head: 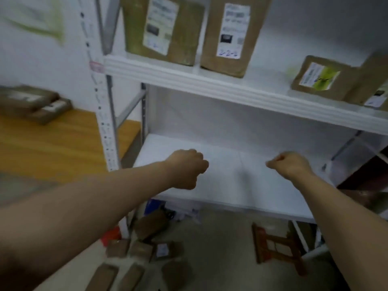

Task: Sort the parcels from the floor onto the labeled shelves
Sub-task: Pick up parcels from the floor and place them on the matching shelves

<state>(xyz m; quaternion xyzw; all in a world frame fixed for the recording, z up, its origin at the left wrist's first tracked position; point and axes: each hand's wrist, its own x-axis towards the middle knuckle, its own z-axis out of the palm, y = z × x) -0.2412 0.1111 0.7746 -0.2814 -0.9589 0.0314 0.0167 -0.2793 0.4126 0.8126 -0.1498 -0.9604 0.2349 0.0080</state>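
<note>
while both hands hang over the bare lower shelf (220, 185), neither carries anything. the left hand (186, 169) is curled into a loose fist, and the right hand (290, 165) is curled too, fingers folded in with nothing between them as far as the blur allows. the floor parcels (151, 248) lie well below the left hand and nearer the person, brown boxes and flat packets close to one another. above both hands the upper shelf (210, 85) bears labelled parcels (231, 34), two standing tall above the left hand and smaller ones above and beyond the right.

the main risk, i judge, is a wrong shelf: the writing on the labels is smeared at this moment, so a parcel snatched without a proper look could land on the wrong level. in bending down from this spot, the head or a forearm could knock the upper shelf's edge, and the tall standing boxes look easy to topple. the wooden stool (277, 244) sits below the right hand — a foot or a dropped parcel could catch it. the floor parcels are packed close, so grabbing one may drag a neighbour along.
</note>
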